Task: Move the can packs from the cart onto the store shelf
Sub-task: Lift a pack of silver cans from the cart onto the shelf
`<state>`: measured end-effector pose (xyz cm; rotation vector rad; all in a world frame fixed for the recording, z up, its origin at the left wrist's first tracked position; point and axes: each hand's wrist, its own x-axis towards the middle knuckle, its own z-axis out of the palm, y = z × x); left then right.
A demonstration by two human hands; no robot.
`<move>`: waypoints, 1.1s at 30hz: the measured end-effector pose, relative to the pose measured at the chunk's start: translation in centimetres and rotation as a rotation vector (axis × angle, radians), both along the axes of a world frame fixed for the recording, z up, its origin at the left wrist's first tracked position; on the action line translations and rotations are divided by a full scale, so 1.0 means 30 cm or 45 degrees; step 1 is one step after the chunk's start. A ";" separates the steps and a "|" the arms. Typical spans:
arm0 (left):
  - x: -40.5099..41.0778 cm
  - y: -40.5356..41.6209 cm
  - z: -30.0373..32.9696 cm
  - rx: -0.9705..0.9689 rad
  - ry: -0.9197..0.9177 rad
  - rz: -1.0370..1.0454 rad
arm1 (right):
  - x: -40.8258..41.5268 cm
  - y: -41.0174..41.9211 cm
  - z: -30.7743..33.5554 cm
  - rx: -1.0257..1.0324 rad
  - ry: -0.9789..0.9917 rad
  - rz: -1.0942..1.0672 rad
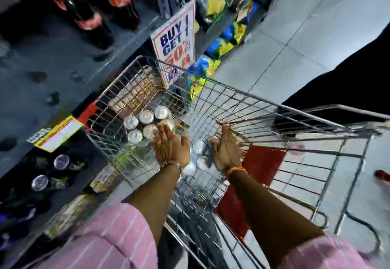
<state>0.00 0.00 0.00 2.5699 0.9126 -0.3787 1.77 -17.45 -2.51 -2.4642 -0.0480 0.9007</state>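
- Can packs sit low in the cart (pixel 242 100) — one pack (pixel 145 125) of silver tops towards the front, another (pixel 199 156) nearer, right between the wrists.
- Left hand (pixel 171 144) reaches down with fingers spread flat, on or just above the edge of the front pack; contact is too blurred to call.
- Right hand (pixel 226 148) is open too, palm turned inward against the near pack's far side — looks like a two-sided squeeze is coming, my guess.
- Shelf (pixel 52 79) waits on the left, a few cans (pixel 61 161) already lower down.
- Nothing is lifted yet.
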 end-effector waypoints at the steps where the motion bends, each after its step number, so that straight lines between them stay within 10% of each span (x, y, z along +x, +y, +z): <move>1: 0.001 -0.008 -0.022 -0.041 0.058 0.057 | -0.003 -0.001 -0.016 0.017 0.048 -0.015; 11: -0.013 -0.055 -0.097 -0.730 0.522 0.563 | -0.049 0.064 -0.122 0.175 -0.121 -0.349; 22: 0.010 0.016 0.025 -0.611 0.394 0.518 | -0.004 0.111 -0.010 0.139 -0.082 -0.461; 33: -0.066 0.217 0.531 -0.266 0.012 0.412 | 0.014 0.336 0.573 0.138 -0.438 -0.239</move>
